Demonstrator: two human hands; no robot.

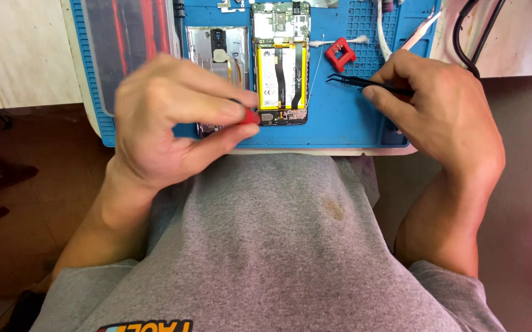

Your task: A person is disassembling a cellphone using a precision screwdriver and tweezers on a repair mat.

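Opened phone (281, 64) lies face down on blue mat (346, 117), yellow battery (282, 77) and flex cables exposed. Left hand (167, 117) pinches a small red-tipped tool (250, 117), probably a screwdriver, at the phone's bottom edge. Right hand (438, 104) grips black tweezers (364, 82), tips clear of the phone. Judged light, rigid, fragile inside: hold by the frame edges, never the cables.

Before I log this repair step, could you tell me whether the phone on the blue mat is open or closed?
Open: the phone lies with its yellow battery and circuit board exposed, and its back cover rests beside it.
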